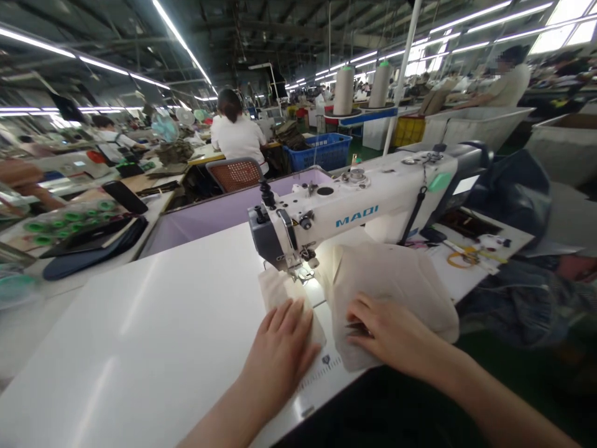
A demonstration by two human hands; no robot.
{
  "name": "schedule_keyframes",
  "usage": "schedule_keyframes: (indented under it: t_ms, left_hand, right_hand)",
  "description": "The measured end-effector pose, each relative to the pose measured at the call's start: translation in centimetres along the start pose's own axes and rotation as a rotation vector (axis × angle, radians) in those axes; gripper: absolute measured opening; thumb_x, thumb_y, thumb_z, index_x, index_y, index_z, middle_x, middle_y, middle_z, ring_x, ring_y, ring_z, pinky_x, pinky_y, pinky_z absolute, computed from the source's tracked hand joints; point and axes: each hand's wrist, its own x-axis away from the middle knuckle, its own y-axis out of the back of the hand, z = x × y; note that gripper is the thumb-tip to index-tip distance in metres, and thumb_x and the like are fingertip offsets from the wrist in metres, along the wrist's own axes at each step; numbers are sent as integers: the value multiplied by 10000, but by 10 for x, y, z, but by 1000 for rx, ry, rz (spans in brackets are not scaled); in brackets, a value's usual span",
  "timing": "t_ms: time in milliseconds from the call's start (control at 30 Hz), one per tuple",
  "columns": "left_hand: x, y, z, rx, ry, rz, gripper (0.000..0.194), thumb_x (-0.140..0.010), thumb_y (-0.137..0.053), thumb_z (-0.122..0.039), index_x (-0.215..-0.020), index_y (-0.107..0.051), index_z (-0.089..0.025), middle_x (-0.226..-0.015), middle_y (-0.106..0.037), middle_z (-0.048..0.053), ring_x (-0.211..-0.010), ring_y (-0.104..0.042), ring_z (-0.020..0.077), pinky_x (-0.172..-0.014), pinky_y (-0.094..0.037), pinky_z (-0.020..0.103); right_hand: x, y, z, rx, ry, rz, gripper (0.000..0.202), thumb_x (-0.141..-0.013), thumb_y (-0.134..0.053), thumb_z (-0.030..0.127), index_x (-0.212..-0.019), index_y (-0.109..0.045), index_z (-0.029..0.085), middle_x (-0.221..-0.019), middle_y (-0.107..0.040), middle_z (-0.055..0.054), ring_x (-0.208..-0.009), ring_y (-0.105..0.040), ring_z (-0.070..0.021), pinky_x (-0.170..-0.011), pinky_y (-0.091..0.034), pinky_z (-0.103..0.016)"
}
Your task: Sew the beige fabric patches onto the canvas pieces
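Left hand (pixel 282 339)'s grip is loose, fingers flat on a small beige fabric piece (pixel 274 287) by the needle. Right hand (pixel 392 330) pinches something small and dark (pixel 358 328) over the bigger beige panel (pixel 396 274), which reaches the near edge. White table (pixel 177 336) stretches wide leftward; MAQI sewing machine (pixel 354 211) behind, lilac trough (pixel 205 218) past the far edge.

"MAQI" lettering (pixel 357 216), blue — on sewing machine (pixel 368 198)

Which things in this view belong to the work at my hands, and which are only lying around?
Seem to belong:
Narrow cloth under the left hand
Larger cloth at the right hand
Sewing machine
White table

Seem only nearby:
Green-ended spools, far left
Blue basket, beyond the machine
Yellow crate, farther back
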Motion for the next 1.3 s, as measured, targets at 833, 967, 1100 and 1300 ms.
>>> schedule_keyframes:
  t_ms: [833,967,1100,1300]
  left_hand:
    - [-60,16,-15,721,-169,-123,331,-965,-593,-198,-1289,-659,-220,-1326,-680,95,-1276,-605,222,-1105,-499,422]
    - [-57,28,-4,528,-357,-100,323,-942,-524,-104,-1178,-705,-231,-1265,-727,57,-1394,-516,234,-1217,-348,523]
    - [-4,31,10,250,-315,-144,363,-956,-422,-66,-1230,-640,-159,-1283,-711,123,-1382,-528,259,-1178,-411,537]
    - [100,25,39,82,-135,-94,476,-894,-400,-21,-1288,-592,-207,-1368,-666,99,-1302,-606,217,-1000,-587,346]
  right_hand:
    - [2,1,-8,-260,234,-263,263,-1011,-444,191,-843,-646,214,-898,-690,-44,-844,-633,-184,-760,-483,-287]
    - [15,2,4,-74,433,-260,264,-1032,-445,229,-978,-704,235,-1032,-733,-80,-914,-659,-220,-809,-518,-335]
    - [22,-3,9,-38,394,-214,459,-901,-698,563,-1224,-685,236,-1311,-679,-132,-1110,-657,-301,-906,-542,-388]
    - [15,-33,20,-40,483,77,648,-821,-823,437,-1370,-603,172,-1437,-594,-159,-1287,-562,-328,-997,-504,-381]
